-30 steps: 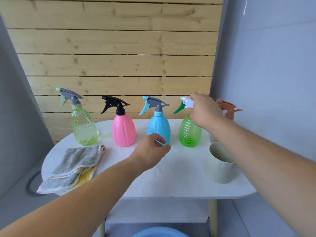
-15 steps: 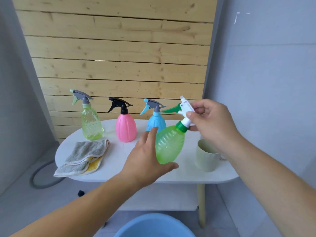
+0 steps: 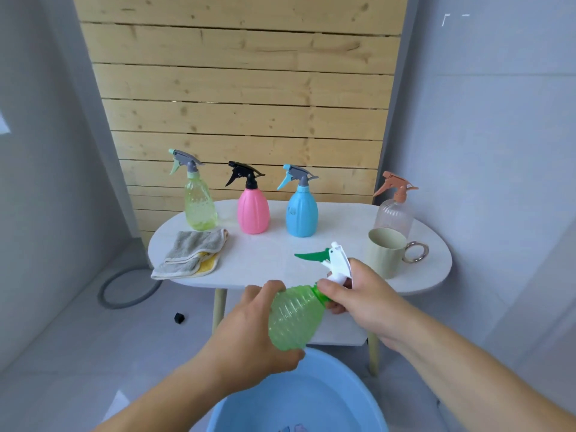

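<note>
Green spray bottle (image 3: 296, 319) is off the table, held in the air by both hands, just near of the white table's (image 3: 280, 263) near edge and above the far rim of the blue basin (image 3: 299, 400) on the floor. Bottle is tilted: base points near-left, neck far-right, green trigger sticks out left. Left hand (image 3: 249, 335) wraps the ribbed body from the left, fingers curled round it, thumb under the base. Right hand (image 3: 364, 300) is on the neck: thumb and fingers closed round the green collar, right under the white spray head (image 3: 339, 263). Can't tell if the collar is loose or tight. Liquid level in the bottle isn't readable.

On the table, far row from left to right: yellow-green bottle (image 3: 199, 207), pink bottle (image 3: 252, 210), blue bottle (image 3: 301, 213), then a gap, then a clear bottle (image 3: 394, 213) with a brown trigger at the right end. All four are upright with triggers facing left. Beige mug (image 3: 385, 254) stands just near of the clear bottle, handle to the right. Folded grey and yellow towel (image 3: 191, 255) lies at the near-left edge of the table, just near of the yellow-green bottle. On the floor to the left: a grey hose ring (image 3: 127, 289) and a small black object (image 3: 179, 318). Wooden plank panel (image 3: 243, 104) is behind the table.
</note>
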Action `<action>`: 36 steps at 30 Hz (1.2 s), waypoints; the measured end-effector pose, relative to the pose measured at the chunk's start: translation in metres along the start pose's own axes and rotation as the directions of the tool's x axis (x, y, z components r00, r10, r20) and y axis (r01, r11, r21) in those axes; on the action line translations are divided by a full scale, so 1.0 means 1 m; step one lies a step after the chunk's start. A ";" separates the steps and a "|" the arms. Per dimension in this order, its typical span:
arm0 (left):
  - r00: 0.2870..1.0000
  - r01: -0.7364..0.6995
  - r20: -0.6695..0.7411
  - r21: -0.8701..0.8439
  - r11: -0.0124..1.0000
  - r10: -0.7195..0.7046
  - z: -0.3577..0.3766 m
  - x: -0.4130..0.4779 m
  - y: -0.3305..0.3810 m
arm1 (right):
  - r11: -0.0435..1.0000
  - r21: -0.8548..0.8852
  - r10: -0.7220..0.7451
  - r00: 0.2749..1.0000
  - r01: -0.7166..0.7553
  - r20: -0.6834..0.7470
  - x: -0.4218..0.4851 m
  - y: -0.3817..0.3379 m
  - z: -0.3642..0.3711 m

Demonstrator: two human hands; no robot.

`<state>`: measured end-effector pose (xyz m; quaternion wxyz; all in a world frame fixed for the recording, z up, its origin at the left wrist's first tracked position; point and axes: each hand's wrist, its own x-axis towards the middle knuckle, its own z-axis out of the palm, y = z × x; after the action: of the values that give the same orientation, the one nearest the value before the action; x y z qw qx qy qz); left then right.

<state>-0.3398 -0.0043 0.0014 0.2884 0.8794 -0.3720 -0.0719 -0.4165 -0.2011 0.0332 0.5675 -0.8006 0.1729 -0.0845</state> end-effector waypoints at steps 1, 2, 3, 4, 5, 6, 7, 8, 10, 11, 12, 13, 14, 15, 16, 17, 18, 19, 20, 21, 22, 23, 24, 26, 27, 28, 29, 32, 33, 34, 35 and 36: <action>0.999 0.027 0.043 -0.028 0.999 -0.026 0.001 -0.004 -0.003 | 1.000 0.002 0.006 1.000 -0.006 0.021 -0.002 0.007 0.003; 0.995 0.056 0.088 -0.064 0.996 -0.050 0.001 -0.007 -0.007 | 1.000 0.014 0.006 0.999 -0.007 0.052 -0.004 0.012 0.005; 0.989 0.081 0.128 -0.102 0.991 -0.067 0.000 -0.009 -0.011 | 0.998 0.058 -0.005 0.996 0.000 0.089 -0.004 0.016 0.006; 0.984 0.096 0.164 -0.142 0.985 -0.072 -0.002 -0.009 -0.014 | 0.992 0.126 -0.022 0.992 0.006 0.126 -0.004 0.018 0.006; 0.979 0.109 0.194 -0.194 0.975 -0.070 -0.003 -0.008 -0.017 | 0.980 0.199 -0.034 0.986 0.001 0.161 -0.004 0.018 0.006; 0.974 0.121 0.219 -0.254 0.959 -0.065 -0.005 -0.008 -0.019 | 0.970 0.243 -0.033 0.983 -0.013 0.181 -0.004 0.017 0.006; 0.969 0.131 0.239 -0.303 0.944 -0.058 -0.006 -0.007 -0.021 | 0.967 0.255 -0.017 0.982 -0.032 0.186 -0.003 0.018 0.006; 0.965 0.136 0.256 -0.331 0.934 -0.050 -0.007 -0.007 -0.020 | 0.974 0.224 0.007 0.985 -0.047 0.174 -0.002 0.019 0.006; 0.958 0.142 0.283 -0.351 0.925 -0.040 -0.004 -0.006 -0.020 | 0.998 0.045 0.040 0.993 -0.045 0.114 -0.001 0.021 0.007; 0.956 0.142 0.290 -0.349 0.926 -0.038 -0.001 -0.005 -0.020 | 0.999 -0.012 0.037 0.995 -0.036 0.093 0.000 0.023 0.007; 0.956 0.137 0.292 -0.334 0.933 -0.035 0.002 -0.004 -0.020 | 1.000 -0.009 0.028 0.994 -0.027 0.105 0.002 0.024 0.005; 0.957 0.129 0.289 -0.318 0.939 -0.034 0.004 -0.004 -0.020 | 0.998 0.058 0.012 0.990 -0.020 0.142 0.003 0.025 0.003; 0.957 0.128 0.287 -0.314 0.941 -0.035 0.006 -0.003 -0.020 | 0.992 0.123 0.004 0.982 -0.027 0.189 0.004 0.024 0.000; 0.958 0.130 0.285 -0.326 0.936 -0.034 0.007 -0.002 -0.019 | 0.989 0.145 0.007 0.977 -0.038 0.212 0.004 0.023 -0.002; 0.959 0.126 0.281 -0.346 0.930 -0.026 0.007 -0.001 -0.018 | 0.993 0.108 0.022 0.979 -0.045 0.202 0.005 0.023 -0.003; 0.960 0.118 0.278 -0.356 0.927 -0.016 0.007 0.000 -0.017 | 0.998 0.043 0.036 0.985 -0.044 0.166 0.006 0.023 -0.003; 0.961 0.108 0.277 -0.351 0.930 -0.007 0.007 0.001 -0.017 | 0.999 -0.015 0.032 0.992 -0.031 0.122 0.006 0.022 -0.003; 0.960 0.098 0.281 -0.329 0.939 -0.001 0.007 0.001 -0.017 | 1.000 -0.018 0.023 0.994 -0.021 0.106 0.006 0.024 -0.003; 0.958 0.088 0.286 -0.295 0.952 0.000 0.007 0.001 -0.018 | 0.999 0.029 0.012 0.992 -0.016 0.129 0.006 0.024 -0.004; 0.957 0.085 0.291 -0.269 0.959 -0.003 0.007 0.001 -0.018 | 0.995 0.100 0.013 0.986 -0.031 0.169 0.006 0.025 -0.006; 0.956 0.090 0.294 -0.268 0.959 -0.007 0.008 0.001 -0.018 | 0.988 0.145 0.027 0.979 -0.057 0.204 0.005 0.025 -0.008; 0.955 0.099 0.296 -0.286 0.953 -0.010 0.009 0.001 -0.017 | 0.988 0.133 0.046 0.976 -0.076 0.211 0.004 0.024 -0.010; 0.955 0.106 0.297 -0.305 0.947 -0.011 0.009 0.002 -0.017 | 0.994 0.074 0.070 0.978 -0.086 0.197 0.003 0.023 -0.011; 0.954 0.110 0.299 -0.336 0.936 -0.005 0.009 0.003 -0.016 | 0.994 -0.077 0.091 0.989 -0.083 0.120 0.003 0.023 -0.010; 0.952 0.112 0.305 -0.345 0.932 -0.001 0.008 0.003 -0.016 | 0.992 -0.096 0.086 0.991 -0.076 0.102 0.003 0.024 -0.010; 0.950 0.113 0.313 -0.345 0.932 0.000 0.008 0.002 -0.017 | 0.995 -0.072 0.082 0.990 -0.075 0.114 0.004 0.025 -0.011; 0.949 0.115 0.317 -0.342 0.933 -0.001 0.008 0.002 -0.016 | 0.997 -0.016 0.079 0.986 -0.077 0.149 0.004 0.026 -0.012; 0.947 0.164 0.320 -0.398 0.903 -0.032 0.005 0.002 -0.017 | 0.987 0.128 0.076 0.979 -0.102 0.191 0.005 0.027 -0.016; 0.945 0.193 0.322 -0.437 0.878 -0.048 0.003 0.002 -0.017 | 0.985 0.139 0.075 0.983 -0.099 0.166 0.006 0.027 -0.017; 0.943 0.218 0.327 -0.474 0.853 -0.059 0.001 0.002 -0.017 | 0.987 0.134 0.069 0.988 -0.088 0.138 0.007 0.028 -0.017; 0.941 0.237 0.333 -0.503 0.831 -0.067 -0.001 0.002 -0.017 | 0.989 0.128 0.060 0.991 -0.075 0.117 0.009 0.029 -0.017; 0.939 0.251 0.336 -0.524 0.814 -0.074 -0.004 0.003 -0.018 | 0.989 0.130 0.053 0.994 -0.066 0.100 0.011 0.029 -0.017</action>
<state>-0.3257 0.0054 -0.0054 0.4656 0.7638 -0.2964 -0.3347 -0.4174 -0.2287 0.0109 0.6297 -0.7585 0.1630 -0.0401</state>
